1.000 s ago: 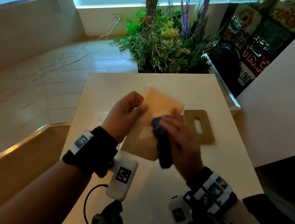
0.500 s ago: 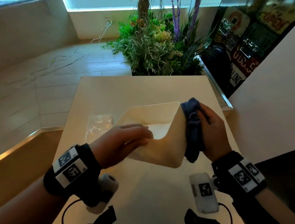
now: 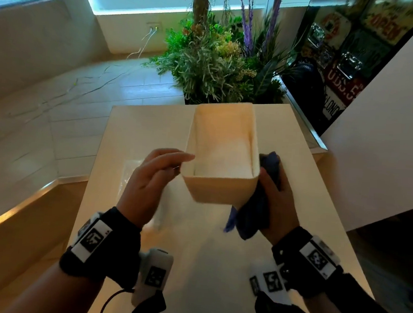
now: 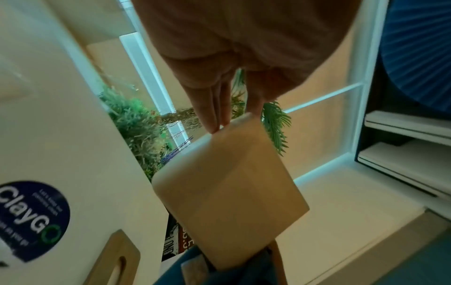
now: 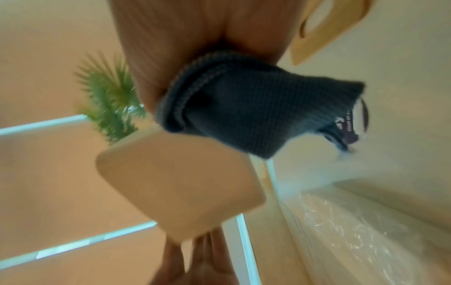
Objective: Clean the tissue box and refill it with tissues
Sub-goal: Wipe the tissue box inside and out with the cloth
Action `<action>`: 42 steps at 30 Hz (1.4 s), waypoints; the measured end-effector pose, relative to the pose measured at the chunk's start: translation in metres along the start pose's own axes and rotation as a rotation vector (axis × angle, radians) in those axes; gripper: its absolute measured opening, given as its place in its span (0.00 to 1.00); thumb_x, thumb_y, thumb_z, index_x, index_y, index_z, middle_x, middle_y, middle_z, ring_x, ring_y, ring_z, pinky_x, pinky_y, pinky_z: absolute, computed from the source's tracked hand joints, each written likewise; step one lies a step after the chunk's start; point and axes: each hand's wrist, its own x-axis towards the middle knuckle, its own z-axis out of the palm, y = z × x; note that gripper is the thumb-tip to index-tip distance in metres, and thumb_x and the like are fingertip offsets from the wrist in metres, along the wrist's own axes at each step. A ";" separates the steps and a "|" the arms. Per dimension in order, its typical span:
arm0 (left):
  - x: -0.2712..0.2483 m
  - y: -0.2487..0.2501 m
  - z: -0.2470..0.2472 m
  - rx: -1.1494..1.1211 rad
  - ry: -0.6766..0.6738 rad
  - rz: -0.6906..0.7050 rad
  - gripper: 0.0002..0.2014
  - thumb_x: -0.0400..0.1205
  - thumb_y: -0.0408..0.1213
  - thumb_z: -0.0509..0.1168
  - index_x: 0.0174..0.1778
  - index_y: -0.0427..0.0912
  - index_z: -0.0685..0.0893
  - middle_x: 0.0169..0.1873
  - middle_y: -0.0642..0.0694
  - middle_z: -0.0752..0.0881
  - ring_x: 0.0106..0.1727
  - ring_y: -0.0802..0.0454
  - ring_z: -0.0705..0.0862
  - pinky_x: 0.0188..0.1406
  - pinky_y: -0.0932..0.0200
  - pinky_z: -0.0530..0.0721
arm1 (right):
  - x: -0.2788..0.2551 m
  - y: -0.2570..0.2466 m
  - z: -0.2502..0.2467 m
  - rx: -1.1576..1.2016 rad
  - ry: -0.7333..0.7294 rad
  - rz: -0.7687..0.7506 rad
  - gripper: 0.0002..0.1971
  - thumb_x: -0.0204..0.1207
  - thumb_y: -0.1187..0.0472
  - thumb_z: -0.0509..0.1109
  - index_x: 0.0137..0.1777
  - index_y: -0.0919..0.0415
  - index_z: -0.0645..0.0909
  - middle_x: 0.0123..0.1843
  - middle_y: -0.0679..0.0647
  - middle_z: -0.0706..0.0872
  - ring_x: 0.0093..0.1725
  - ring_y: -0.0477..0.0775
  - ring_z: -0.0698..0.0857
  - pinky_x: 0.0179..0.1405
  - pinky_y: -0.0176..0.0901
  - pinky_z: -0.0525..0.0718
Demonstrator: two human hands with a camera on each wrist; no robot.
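Note:
I hold the beige tissue box [image 3: 218, 190] above the table, its open top facing up and its inside bare. My left hand [image 3: 175, 163] pinches the near left corner of the rim; the left wrist view shows fingers and thumb on the box [image 4: 227, 196] corner. My right hand [image 3: 274, 194] grips a dark blue cloth [image 3: 255, 215] against the near right corner. In the right wrist view the cloth [image 5: 244, 108] lies bunched on the box [image 5: 175, 183]. The wooden slotted lid [image 4: 114, 260] lies on the table, hidden in the head view.
A tissue pack in clear plastic [image 5: 341, 221] lies on the pale table [image 3: 216, 257], left of the box. A round blue sticker [image 4: 31, 217] is on the tabletop. A big potted plant [image 3: 216, 64] stands beyond the far edge, a white wall on the right.
The box has turned from underside up to open top up, its long side now pointing away. The cloth hand has slid from the far right corner down to the near right corner.

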 end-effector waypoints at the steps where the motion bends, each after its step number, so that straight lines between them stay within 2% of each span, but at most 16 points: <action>1: -0.001 -0.001 -0.001 -0.083 -0.032 -0.041 0.14 0.74 0.46 0.59 0.49 0.59 0.88 0.60 0.48 0.79 0.66 0.54 0.78 0.65 0.53 0.78 | -0.002 -0.001 0.004 -0.055 0.026 -0.080 0.37 0.54 0.38 0.81 0.65 0.49 0.80 0.62 0.57 0.86 0.58 0.59 0.86 0.50 0.54 0.88; 4: -0.005 -0.004 0.001 0.017 -0.123 0.006 0.15 0.70 0.55 0.68 0.47 0.53 0.89 0.68 0.47 0.74 0.69 0.63 0.75 0.63 0.67 0.77 | -0.007 0.001 0.013 -0.248 0.037 -0.246 0.27 0.66 0.44 0.76 0.66 0.42 0.77 0.65 0.45 0.84 0.64 0.46 0.83 0.64 0.49 0.84; 6: -0.005 -0.013 0.003 0.084 -0.116 0.016 0.10 0.67 0.53 0.71 0.40 0.54 0.88 0.70 0.43 0.72 0.68 0.67 0.74 0.62 0.72 0.75 | -0.012 0.002 0.017 -0.429 -0.029 -0.354 0.27 0.73 0.48 0.70 0.72 0.45 0.70 0.74 0.47 0.76 0.72 0.44 0.76 0.71 0.46 0.77; 11: -0.008 -0.026 -0.013 0.105 -0.171 0.076 0.07 0.72 0.56 0.68 0.37 0.59 0.86 0.72 0.49 0.73 0.73 0.53 0.71 0.65 0.60 0.76 | -0.007 -0.005 0.016 -0.755 -0.114 -0.685 0.23 0.80 0.60 0.63 0.74 0.50 0.67 0.78 0.52 0.70 0.79 0.50 0.66 0.79 0.40 0.65; 14: -0.009 -0.024 -0.021 0.062 -0.247 0.088 0.07 0.73 0.55 0.68 0.37 0.58 0.86 0.70 0.58 0.74 0.73 0.51 0.72 0.65 0.60 0.75 | 0.020 -0.031 0.011 -0.703 0.039 -0.594 0.21 0.80 0.60 0.64 0.72 0.60 0.72 0.73 0.55 0.76 0.74 0.48 0.74 0.74 0.35 0.70; 16: -0.009 -0.024 -0.023 0.035 -0.279 0.059 0.08 0.72 0.57 0.68 0.37 0.59 0.87 0.68 0.64 0.76 0.72 0.54 0.73 0.64 0.63 0.76 | 0.032 -0.048 0.012 -0.678 0.092 -0.540 0.21 0.79 0.60 0.65 0.72 0.64 0.73 0.70 0.56 0.80 0.70 0.47 0.77 0.73 0.38 0.73; 18: -0.010 -0.026 -0.023 -0.002 -0.277 0.028 0.10 0.71 0.58 0.68 0.36 0.57 0.87 0.66 0.65 0.77 0.70 0.56 0.75 0.62 0.64 0.77 | 0.027 -0.053 0.020 -0.764 -0.007 -0.639 0.20 0.79 0.64 0.66 0.71 0.68 0.74 0.71 0.60 0.79 0.71 0.50 0.76 0.75 0.42 0.72; 21: -0.012 -0.032 -0.022 -0.052 -0.248 -0.029 0.13 0.69 0.58 0.70 0.34 0.53 0.87 0.65 0.62 0.79 0.67 0.55 0.78 0.60 0.63 0.79 | 0.005 -0.038 0.035 -1.006 -0.424 -0.862 0.20 0.78 0.69 0.63 0.70 0.72 0.74 0.74 0.67 0.74 0.79 0.59 0.67 0.81 0.51 0.64; 23: -0.013 -0.036 -0.024 -0.053 -0.244 -0.053 0.12 0.69 0.55 0.72 0.33 0.49 0.87 0.65 0.62 0.80 0.65 0.56 0.79 0.58 0.65 0.79 | 0.007 -0.030 0.031 -1.044 -0.503 -0.865 0.19 0.78 0.70 0.63 0.70 0.72 0.73 0.75 0.67 0.73 0.80 0.62 0.64 0.81 0.55 0.62; 27: -0.017 -0.043 -0.020 -0.035 -0.231 -0.089 0.06 0.74 0.29 0.67 0.32 0.40 0.85 0.61 0.69 0.82 0.63 0.68 0.80 0.54 0.74 0.78 | 0.023 -0.029 0.019 -0.935 -0.180 -0.691 0.21 0.80 0.68 0.65 0.73 0.66 0.71 0.76 0.62 0.73 0.81 0.58 0.65 0.79 0.56 0.65; 29: -0.016 -0.046 -0.014 -0.077 -0.187 -0.124 0.06 0.74 0.27 0.66 0.32 0.36 0.84 0.57 0.67 0.85 0.60 0.71 0.80 0.53 0.74 0.78 | 0.012 -0.023 0.025 -1.002 -0.273 -0.744 0.22 0.79 0.65 0.66 0.73 0.68 0.71 0.77 0.63 0.72 0.81 0.60 0.64 0.80 0.56 0.64; 32: -0.015 -0.052 -0.015 -0.166 -0.146 -0.169 0.12 0.70 0.47 0.74 0.33 0.42 0.86 0.48 0.45 0.88 0.54 0.54 0.83 0.57 0.54 0.79 | -0.017 -0.009 0.037 -1.069 -0.651 -0.894 0.23 0.76 0.67 0.71 0.70 0.71 0.74 0.76 0.66 0.71 0.80 0.64 0.64 0.81 0.57 0.64; 35: -0.021 -0.057 -0.020 -0.284 -0.165 -0.218 0.18 0.64 0.55 0.76 0.34 0.44 0.86 0.51 0.45 0.87 0.53 0.42 0.82 0.58 0.38 0.76 | -0.019 -0.005 0.025 -1.029 -0.859 -1.002 0.18 0.75 0.72 0.72 0.65 0.73 0.78 0.73 0.66 0.73 0.79 0.64 0.67 0.79 0.57 0.66; 38: -0.026 -0.062 -0.026 -0.439 -0.152 -0.254 0.19 0.63 0.50 0.79 0.34 0.37 0.84 0.56 0.44 0.86 0.56 0.40 0.81 0.60 0.36 0.76 | -0.002 -0.013 -0.004 -1.015 -0.757 -0.920 0.18 0.74 0.75 0.69 0.65 0.76 0.76 0.73 0.64 0.73 0.80 0.59 0.66 0.80 0.51 0.64; 40: -0.027 -0.065 -0.029 -0.474 -0.152 -0.257 0.20 0.63 0.49 0.79 0.35 0.35 0.84 0.50 0.47 0.88 0.52 0.43 0.84 0.60 0.40 0.79 | 0.009 -0.021 -0.017 -1.033 -0.508 -0.801 0.20 0.75 0.72 0.67 0.68 0.73 0.74 0.75 0.62 0.73 0.80 0.58 0.65 0.80 0.45 0.64; 42: -0.026 -0.066 -0.029 -0.489 -0.129 -0.275 0.21 0.63 0.50 0.79 0.35 0.35 0.83 0.45 0.48 0.89 0.48 0.46 0.85 0.57 0.45 0.83 | 0.009 -0.022 -0.013 -1.045 -0.408 -0.772 0.20 0.77 0.69 0.64 0.69 0.72 0.74 0.75 0.63 0.73 0.80 0.59 0.66 0.80 0.44 0.65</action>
